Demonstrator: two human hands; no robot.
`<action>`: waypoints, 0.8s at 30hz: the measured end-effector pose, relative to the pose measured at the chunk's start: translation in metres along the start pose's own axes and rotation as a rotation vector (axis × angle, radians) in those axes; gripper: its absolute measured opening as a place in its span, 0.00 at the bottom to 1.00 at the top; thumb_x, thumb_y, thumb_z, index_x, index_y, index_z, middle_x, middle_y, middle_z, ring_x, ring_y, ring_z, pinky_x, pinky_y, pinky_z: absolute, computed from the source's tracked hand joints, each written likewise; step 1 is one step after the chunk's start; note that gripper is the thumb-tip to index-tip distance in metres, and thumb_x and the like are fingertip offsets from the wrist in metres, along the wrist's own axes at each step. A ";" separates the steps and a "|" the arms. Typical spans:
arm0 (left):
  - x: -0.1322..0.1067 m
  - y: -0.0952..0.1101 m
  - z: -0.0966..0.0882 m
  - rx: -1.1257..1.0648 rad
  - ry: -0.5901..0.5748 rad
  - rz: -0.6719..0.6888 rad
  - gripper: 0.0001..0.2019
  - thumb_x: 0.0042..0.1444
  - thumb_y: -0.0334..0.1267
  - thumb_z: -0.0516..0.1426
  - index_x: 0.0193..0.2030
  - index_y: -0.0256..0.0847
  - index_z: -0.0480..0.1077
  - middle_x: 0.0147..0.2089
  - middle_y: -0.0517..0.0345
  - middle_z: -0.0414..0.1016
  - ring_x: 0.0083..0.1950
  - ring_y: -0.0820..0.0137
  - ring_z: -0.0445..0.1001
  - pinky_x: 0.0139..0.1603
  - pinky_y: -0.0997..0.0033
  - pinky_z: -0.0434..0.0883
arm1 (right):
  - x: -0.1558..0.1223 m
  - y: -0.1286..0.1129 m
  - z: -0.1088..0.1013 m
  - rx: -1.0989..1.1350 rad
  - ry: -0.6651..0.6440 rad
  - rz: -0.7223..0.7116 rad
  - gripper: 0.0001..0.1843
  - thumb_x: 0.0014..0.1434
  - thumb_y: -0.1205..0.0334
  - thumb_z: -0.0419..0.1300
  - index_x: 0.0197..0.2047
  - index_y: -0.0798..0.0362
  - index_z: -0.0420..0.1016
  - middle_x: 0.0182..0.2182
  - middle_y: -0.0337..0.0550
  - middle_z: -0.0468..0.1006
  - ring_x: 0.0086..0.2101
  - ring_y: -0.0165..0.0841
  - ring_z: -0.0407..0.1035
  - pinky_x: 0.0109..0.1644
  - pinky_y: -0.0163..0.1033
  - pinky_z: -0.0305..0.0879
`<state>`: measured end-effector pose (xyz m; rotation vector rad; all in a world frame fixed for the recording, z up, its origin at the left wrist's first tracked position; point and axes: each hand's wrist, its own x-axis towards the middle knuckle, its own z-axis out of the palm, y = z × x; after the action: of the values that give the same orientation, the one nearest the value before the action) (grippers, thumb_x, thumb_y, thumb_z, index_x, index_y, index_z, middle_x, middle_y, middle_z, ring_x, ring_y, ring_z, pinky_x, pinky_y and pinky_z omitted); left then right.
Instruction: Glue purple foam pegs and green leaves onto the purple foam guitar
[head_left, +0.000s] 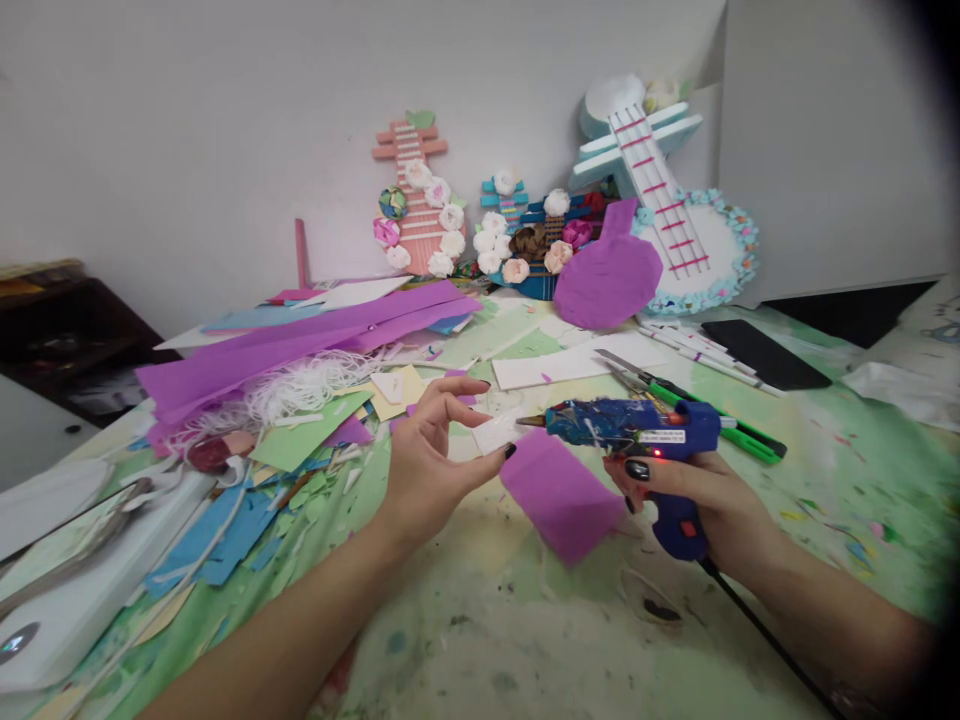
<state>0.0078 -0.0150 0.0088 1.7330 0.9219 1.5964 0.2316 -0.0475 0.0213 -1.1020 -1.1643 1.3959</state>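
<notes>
Between the thumb and fingers of my left hand (427, 460) is a small white piece (496, 434), pinched by its edges; I cannot tell whether it is foam or card. My right hand (712, 500) grips a blue glue gun (622, 424), its red light lit and a cord trailing down to the right. The metal nozzle points left, at the white piece's right end, touching or very close to it. Below and between the hands lies a purple sheet of paper (562, 500) on the table.
Green cutters (750, 435), a white strip (570, 362) and a black phone-like slab (765, 352) lie beyond the glue gun. Purple paper (315, 335), white string (300, 390) and blue scraps (217, 530) cover the left. Flower-decorated instrument models (427, 235) and a purple-wrapped shape (609, 275) lean at the back.
</notes>
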 end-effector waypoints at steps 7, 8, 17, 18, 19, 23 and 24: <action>-0.003 -0.002 0.004 0.024 0.028 -0.027 0.11 0.40 0.28 0.64 0.27 0.41 0.66 0.47 0.51 0.69 0.54 0.59 0.67 0.55 0.55 0.62 | -0.009 0.010 0.011 -0.036 -0.060 -0.053 0.11 0.42 0.55 0.67 0.26 0.53 0.76 0.24 0.42 0.78 0.27 0.35 0.72 0.32 0.36 0.70; -0.003 -0.001 0.005 0.020 0.032 -0.024 0.11 0.40 0.28 0.64 0.27 0.41 0.66 0.47 0.51 0.69 0.54 0.59 0.67 0.55 0.56 0.62 | -0.010 0.011 0.012 -0.042 -0.063 -0.052 0.11 0.43 0.55 0.67 0.25 0.53 0.76 0.23 0.42 0.77 0.27 0.34 0.71 0.31 0.36 0.70; -0.002 0.000 0.002 0.009 0.079 -0.022 0.11 0.42 0.31 0.65 0.27 0.41 0.65 0.48 0.51 0.69 0.55 0.61 0.67 0.57 0.56 0.61 | -0.004 0.004 0.002 -0.050 0.044 -0.044 0.13 0.42 0.54 0.67 0.18 0.52 0.72 0.18 0.40 0.72 0.21 0.31 0.67 0.25 0.34 0.66; -0.002 0.000 0.002 0.017 0.082 -0.020 0.11 0.42 0.31 0.65 0.27 0.41 0.65 0.48 0.51 0.69 0.55 0.61 0.67 0.57 0.56 0.61 | -0.004 0.004 0.002 -0.057 0.044 -0.044 0.13 0.42 0.53 0.67 0.18 0.52 0.72 0.18 0.40 0.72 0.21 0.31 0.67 0.25 0.35 0.66; -0.002 -0.001 0.002 0.027 0.085 -0.016 0.11 0.42 0.31 0.65 0.27 0.41 0.65 0.48 0.51 0.69 0.55 0.61 0.67 0.57 0.56 0.61 | -0.005 0.005 0.002 -0.065 0.034 -0.041 0.13 0.43 0.53 0.67 0.18 0.52 0.72 0.18 0.40 0.72 0.22 0.32 0.67 0.26 0.35 0.66; -0.003 -0.001 0.004 0.053 0.063 -0.022 0.11 0.42 0.29 0.64 0.27 0.41 0.64 0.47 0.51 0.70 0.54 0.60 0.67 0.55 0.56 0.62 | -0.008 0.011 0.006 -0.046 -0.049 0.003 0.10 0.43 0.54 0.67 0.25 0.52 0.76 0.21 0.41 0.75 0.25 0.35 0.70 0.30 0.37 0.69; -0.003 -0.001 0.005 0.054 0.057 -0.022 0.11 0.41 0.28 0.64 0.27 0.41 0.64 0.47 0.51 0.70 0.54 0.60 0.68 0.54 0.57 0.63 | -0.008 0.012 0.008 -0.035 -0.053 0.008 0.09 0.43 0.55 0.67 0.26 0.51 0.76 0.21 0.41 0.76 0.26 0.35 0.70 0.31 0.37 0.69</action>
<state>0.0125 -0.0171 0.0060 1.7158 1.0168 1.6276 0.2235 -0.0574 0.0108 -1.1007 -1.2275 1.4228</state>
